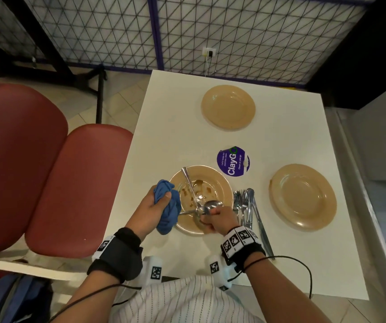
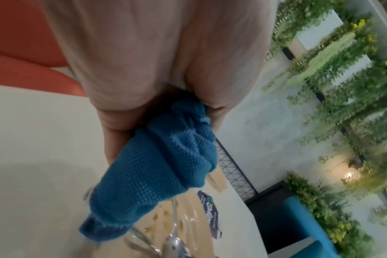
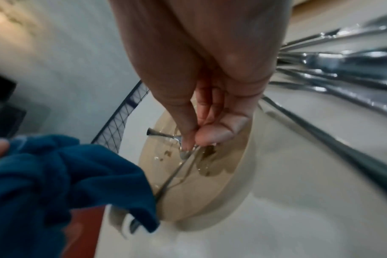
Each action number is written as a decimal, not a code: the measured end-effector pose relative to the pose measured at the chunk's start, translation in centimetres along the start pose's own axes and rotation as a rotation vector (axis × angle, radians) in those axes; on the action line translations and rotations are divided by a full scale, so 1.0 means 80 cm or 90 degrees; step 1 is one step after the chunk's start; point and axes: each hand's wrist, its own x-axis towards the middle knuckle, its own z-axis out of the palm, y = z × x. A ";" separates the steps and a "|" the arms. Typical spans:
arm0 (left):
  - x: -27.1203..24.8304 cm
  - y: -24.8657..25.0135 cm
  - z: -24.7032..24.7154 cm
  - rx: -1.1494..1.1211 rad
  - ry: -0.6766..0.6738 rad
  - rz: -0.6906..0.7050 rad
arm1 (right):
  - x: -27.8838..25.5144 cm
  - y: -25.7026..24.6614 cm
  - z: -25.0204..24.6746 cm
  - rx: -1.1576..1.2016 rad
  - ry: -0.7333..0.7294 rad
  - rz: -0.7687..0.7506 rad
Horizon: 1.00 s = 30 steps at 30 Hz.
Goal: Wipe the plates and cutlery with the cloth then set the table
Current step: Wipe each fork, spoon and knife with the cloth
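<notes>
A tan plate smeared with brown residue sits near the table's front left. Cutlery lies crossed in it: one spoon points its handle up-left, and another handle runs left under the cloth. My right hand hovers over the plate's near side and pinches a spoon whose bowl sticks out beyond the fingers. In the right wrist view thumb and forefinger meet on metal where the pieces cross. My left hand grips a bunched blue cloth at the plate's left rim.
Two clean-looking tan plates stand at the far middle and the right. Forks and a knife lie bundled between the dirty plate and the right one. A purple round sticker marks the white table. Red seats flank the left.
</notes>
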 end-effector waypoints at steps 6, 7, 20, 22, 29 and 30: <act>-0.013 0.041 0.040 -0.260 -0.011 -0.051 | -0.051 -0.040 0.001 0.287 -0.037 -0.078; -0.016 0.046 0.048 -0.273 -0.019 -0.051 | -0.058 -0.047 -0.001 0.296 -0.050 -0.099; -0.029 0.065 0.071 0.150 -0.042 0.161 | -0.120 -0.060 -0.049 -0.100 0.061 -0.304; -0.034 0.072 0.073 0.205 -0.041 0.180 | -0.134 -0.067 -0.062 -0.125 0.196 -0.322; -0.036 0.079 0.071 0.474 -0.110 0.172 | -0.149 -0.105 -0.091 -0.079 0.287 -0.605; -0.036 0.081 0.071 0.486 -0.114 0.171 | -0.144 -0.107 -0.097 -0.142 0.268 -0.593</act>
